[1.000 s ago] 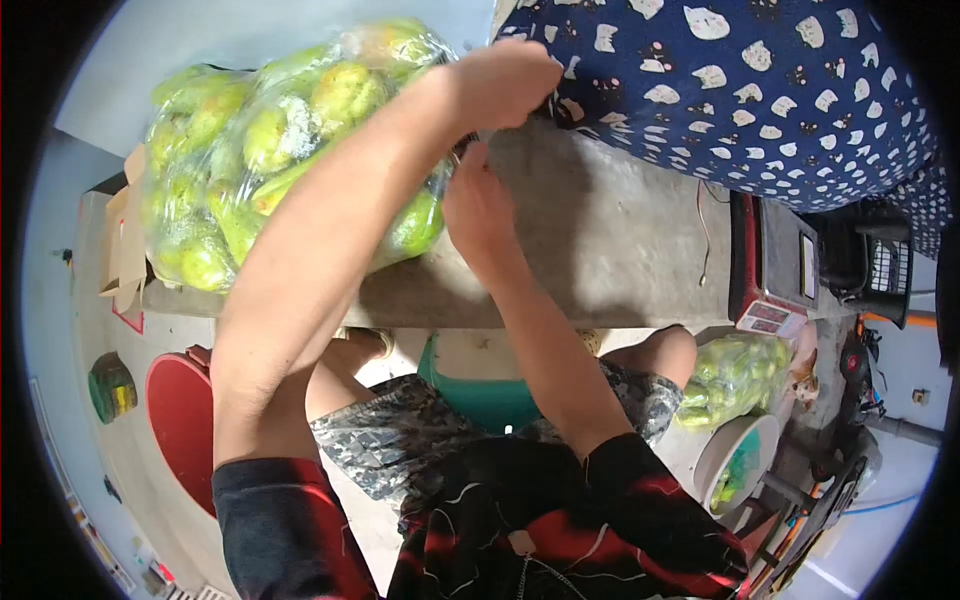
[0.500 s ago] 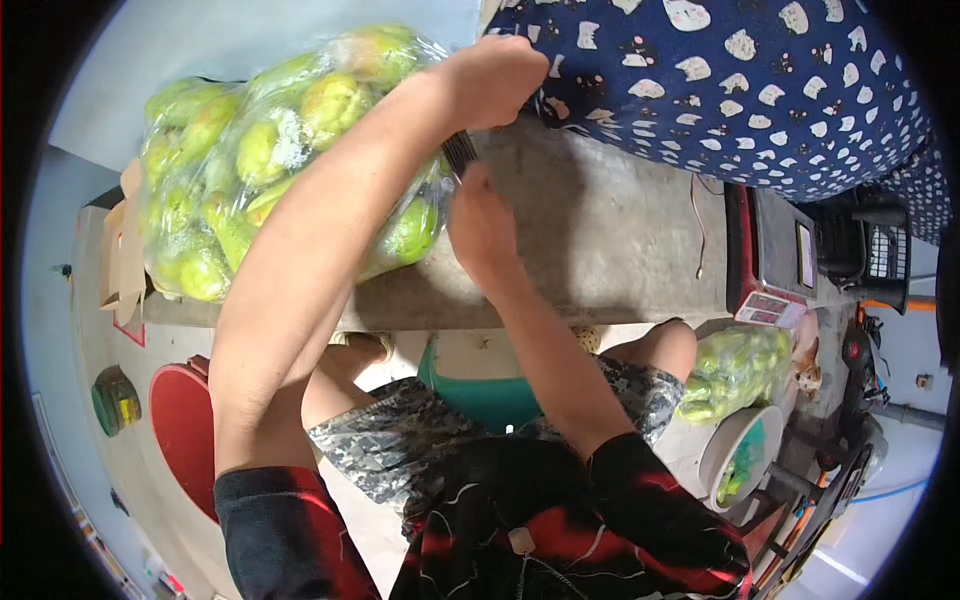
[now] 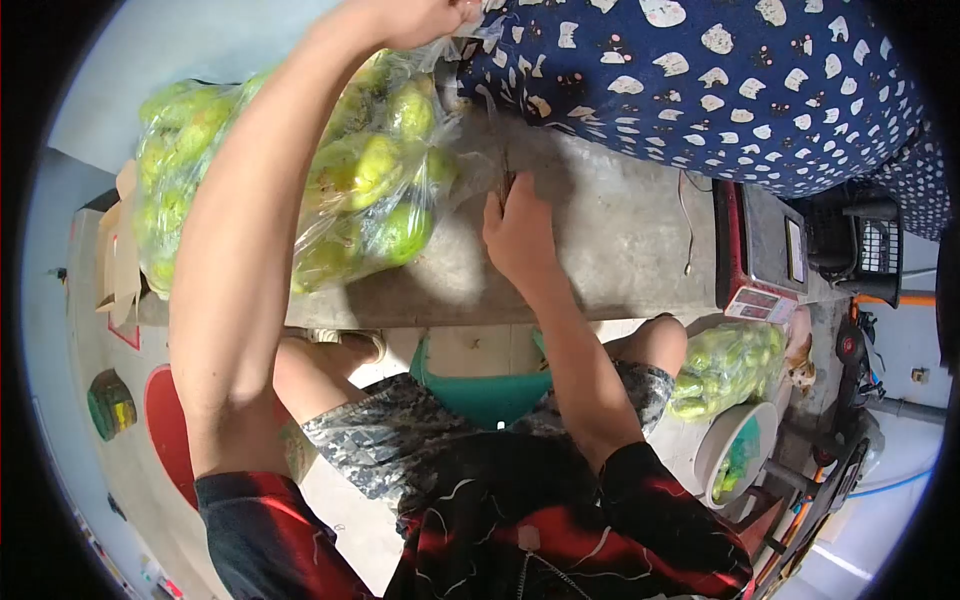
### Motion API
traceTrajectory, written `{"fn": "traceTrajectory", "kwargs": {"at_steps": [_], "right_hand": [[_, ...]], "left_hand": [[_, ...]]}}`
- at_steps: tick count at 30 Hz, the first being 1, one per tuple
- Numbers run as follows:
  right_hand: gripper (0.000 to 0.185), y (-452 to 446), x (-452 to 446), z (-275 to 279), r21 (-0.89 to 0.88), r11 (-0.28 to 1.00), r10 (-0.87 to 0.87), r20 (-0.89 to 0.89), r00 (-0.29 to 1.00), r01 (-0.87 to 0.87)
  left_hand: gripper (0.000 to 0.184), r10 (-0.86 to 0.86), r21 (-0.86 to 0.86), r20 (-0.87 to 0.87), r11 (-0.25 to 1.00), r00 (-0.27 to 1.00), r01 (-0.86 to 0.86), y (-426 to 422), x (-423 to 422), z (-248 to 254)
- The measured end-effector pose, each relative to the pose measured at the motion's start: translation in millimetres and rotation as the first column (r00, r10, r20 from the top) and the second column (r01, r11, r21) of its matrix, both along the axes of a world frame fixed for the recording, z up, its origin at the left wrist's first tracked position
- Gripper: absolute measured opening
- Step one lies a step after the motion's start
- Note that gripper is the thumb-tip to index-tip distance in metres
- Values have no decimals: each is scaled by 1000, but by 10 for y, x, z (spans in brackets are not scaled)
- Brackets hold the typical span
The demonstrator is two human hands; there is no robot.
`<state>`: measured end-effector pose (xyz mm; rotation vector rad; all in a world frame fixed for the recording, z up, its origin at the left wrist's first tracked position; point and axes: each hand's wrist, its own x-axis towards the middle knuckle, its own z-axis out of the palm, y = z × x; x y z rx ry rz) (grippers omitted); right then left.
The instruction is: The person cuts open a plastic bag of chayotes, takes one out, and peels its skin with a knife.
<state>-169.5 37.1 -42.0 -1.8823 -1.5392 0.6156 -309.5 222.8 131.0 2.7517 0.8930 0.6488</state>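
Note:
A large clear plastic bag (image 3: 330, 215) packed with green chayotes (image 3: 376, 172) lies on the concrete table. My left hand (image 3: 425, 18) is closed on the bag's gathered plastic at the top edge of the view, with its fingertips partly hidden. Just right of the bag, my right hand (image 3: 522, 230) is wrapped around what looks like a knife (image 3: 504, 165), its thin blade seen nearly edge-on and pointing away from me. Loose plastic film hangs between the bag and the blade.
Dark blue fabric with a cat print (image 3: 700, 90) covers the far side. A red-sided scale (image 3: 765, 245) stands on the concrete table (image 3: 630, 240). Below are another chayote bag (image 3: 730, 365), a pale bucket (image 3: 715, 455) and a red tub (image 3: 165, 430).
My left hand has moved up and left, pulling the plastic. My right hand has moved slightly right and down with the knife, away from the bag.

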Motion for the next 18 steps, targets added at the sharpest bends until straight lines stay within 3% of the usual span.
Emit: {"fn": "traceTrajectory", "kwargs": {"at_steps": [3,6,7,8,10,12,16,17,18], "right_hand": [[21,-73,81,103,101,993,74,-104,992,-63],[21,-99,73,157,90,994,75,-138,988,-63],[21,-84,92,136,96,994,70,-138,988,-57],[22,-53,118,81,134,989,71,-97,993,-57],[22,-109,144,80,155,985,84,-66,994,-73],[26,-137,247,197,-7,1000,-1,-200,980,-1],[27,-237,378,-17,6,1000,28,-351,936,-28],[26,-242,384,64,-16,1000,-6,-437,899,-1],[26,-227,393,140,-37,999,-36,-522,852,20]], "left_hand": [[10,55,-102,92,994,994,-46,-198,-136,-19],[12,180,-152,168,976,969,-155,-522,-184,36],[5,116,10,139,993,983,-119,-624,-188,6],[14,62,176,101,981,993,-79,-730,-211,3],[13,104,214,93,969,990,-122,-1102,-334,13],[11,128,155,116,977,985,-145,-1392,-467,-150],[18,240,13,405,963,882,-269,-1287,-431,-137],[16,278,-148,306,959,911,-243,-1538,-314,-172],[15,159,210,-4,965,987,-155,-1796,-241,-545]]}}
